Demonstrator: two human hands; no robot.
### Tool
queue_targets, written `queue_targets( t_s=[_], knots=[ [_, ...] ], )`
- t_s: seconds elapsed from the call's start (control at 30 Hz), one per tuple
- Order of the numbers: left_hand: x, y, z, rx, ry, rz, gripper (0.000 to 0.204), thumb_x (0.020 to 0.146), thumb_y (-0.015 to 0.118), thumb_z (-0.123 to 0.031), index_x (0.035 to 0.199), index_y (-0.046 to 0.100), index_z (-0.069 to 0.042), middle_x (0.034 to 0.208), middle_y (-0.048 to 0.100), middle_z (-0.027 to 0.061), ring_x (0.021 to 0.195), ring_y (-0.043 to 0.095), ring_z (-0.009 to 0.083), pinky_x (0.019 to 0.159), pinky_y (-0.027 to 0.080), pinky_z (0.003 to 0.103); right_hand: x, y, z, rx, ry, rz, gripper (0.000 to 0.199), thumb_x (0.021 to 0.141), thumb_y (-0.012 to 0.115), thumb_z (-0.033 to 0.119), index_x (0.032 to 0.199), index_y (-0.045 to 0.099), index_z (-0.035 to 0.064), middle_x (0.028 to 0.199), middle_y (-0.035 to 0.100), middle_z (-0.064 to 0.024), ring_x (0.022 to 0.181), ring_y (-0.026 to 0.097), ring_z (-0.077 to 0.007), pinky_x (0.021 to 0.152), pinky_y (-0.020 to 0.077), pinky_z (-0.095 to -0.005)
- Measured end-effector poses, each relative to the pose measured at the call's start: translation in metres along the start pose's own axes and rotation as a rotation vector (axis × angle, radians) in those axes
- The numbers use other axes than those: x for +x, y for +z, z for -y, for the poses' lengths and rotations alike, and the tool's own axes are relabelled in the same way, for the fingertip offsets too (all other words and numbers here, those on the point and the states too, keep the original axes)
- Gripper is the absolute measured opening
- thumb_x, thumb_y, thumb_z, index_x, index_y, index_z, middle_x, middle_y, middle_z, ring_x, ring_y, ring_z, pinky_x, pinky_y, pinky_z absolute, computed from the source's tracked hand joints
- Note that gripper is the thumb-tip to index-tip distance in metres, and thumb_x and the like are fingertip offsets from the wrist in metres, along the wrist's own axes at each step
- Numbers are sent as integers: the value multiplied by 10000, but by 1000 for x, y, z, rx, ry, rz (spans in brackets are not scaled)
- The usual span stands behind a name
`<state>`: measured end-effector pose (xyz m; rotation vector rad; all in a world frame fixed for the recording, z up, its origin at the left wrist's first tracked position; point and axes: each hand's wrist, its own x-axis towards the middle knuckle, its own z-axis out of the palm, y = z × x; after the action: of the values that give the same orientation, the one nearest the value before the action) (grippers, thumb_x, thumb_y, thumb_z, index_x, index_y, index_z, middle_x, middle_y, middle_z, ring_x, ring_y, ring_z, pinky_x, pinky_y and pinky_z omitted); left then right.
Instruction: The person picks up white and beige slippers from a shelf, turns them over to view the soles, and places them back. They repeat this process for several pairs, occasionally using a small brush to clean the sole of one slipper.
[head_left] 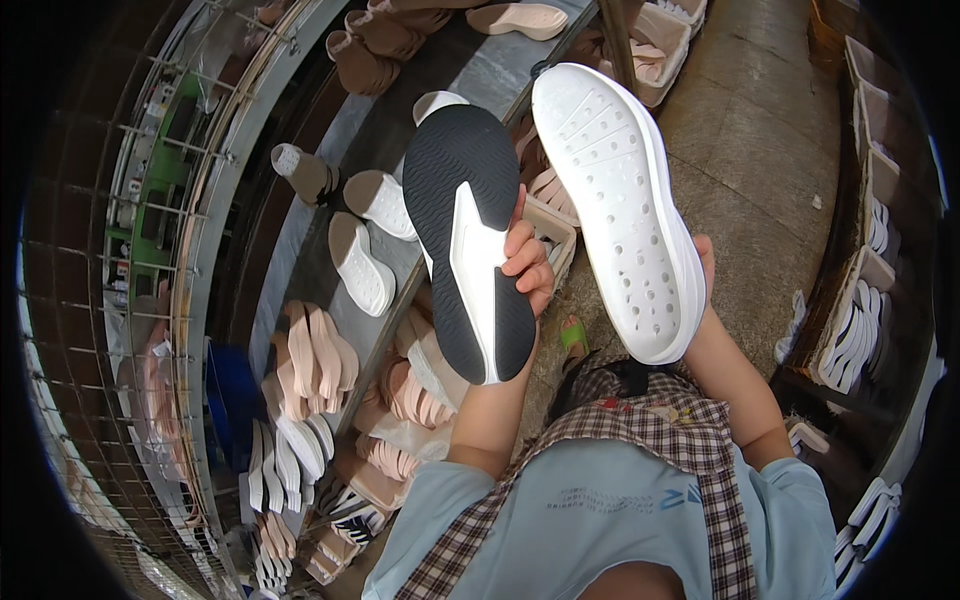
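At the bottom of the frame, nearest to the camera, a light blue shirt point(610, 510) is seen, crossed by a checked strap point(690, 440) in brown and white. From it both forearms are raised toward the centre of the frame.

The left hand point(525, 265) is closed on a dark outsole point(470, 235) with a white stripe — the fingers are wrapped over its right edge, and the piece is held upright in the centre. The right hand point(705, 265) is mostly hidden behind a white midsole point(620, 205) with many small holes; only fingertips are seen at its right edge, so it is gripped from behind. The two pieces are held just beside each other, the white one to the right and slightly higher.

In the upper left a grey conveyor surface point(480, 80) is seen, with white soles point(360, 262) and beige shoe lasts point(380, 45) lying on it. Stacks of pink soles point(318, 360) are placed at the centre left, and white soles are stacked in bins point(850, 330) at the right edge.
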<state>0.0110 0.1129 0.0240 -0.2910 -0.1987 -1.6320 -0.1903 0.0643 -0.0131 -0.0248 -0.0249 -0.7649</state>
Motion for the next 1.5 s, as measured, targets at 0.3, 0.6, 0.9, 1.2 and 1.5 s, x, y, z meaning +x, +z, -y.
queue_targets(
  t_s=[0.3,0.6,0.9,1.2,1.5],
  knots=[
    [1,-1,-16,781,-26,-393,798,778,675,-254,1402,256,14,1159,526,128,950,578,218,749,506,319,2,11,-4,-747,-134,-41,781,638,623,263,1331,337,46,1273,456,-180,1144,506,-286,951,464,-398],
    [-19,-22,-33,1030,-216,-228,962,596,813,-166,1379,280,0,1282,462,121,1148,501,255,904,450,360,3,5,3,-1646,-125,152,1196,636,751,493,1450,14,17,1460,201,-232,1354,208,-367,1101,198,-453],
    [-19,-14,-38,1662,-187,45,1315,509,852,12,1481,-21,-146,1383,384,126,1238,427,265,1015,346,388,4,3,4,-1792,-234,249,1542,384,829,618,1430,-128,13,1470,148,-273,1365,150,-429,1117,152,-472],
    [-42,6,-44,1146,100,-408,1041,578,831,-88,1420,222,-35,1314,425,148,1196,460,256,964,419,399,29,12,-33,-1438,-255,243,1406,543,676,742,1433,-143,25,1490,100,-251,1376,168,-359,1116,125,-449],
    [3,96,-260,1110,309,-779,417,940,427,-326,1177,552,-6,1128,618,144,1030,604,283,892,490,440,13,-32,-22,-1536,77,-23,726,832,593,524,1367,370,87,1419,312,-103,1281,365,-257,1023,309,-408]
  ],
)
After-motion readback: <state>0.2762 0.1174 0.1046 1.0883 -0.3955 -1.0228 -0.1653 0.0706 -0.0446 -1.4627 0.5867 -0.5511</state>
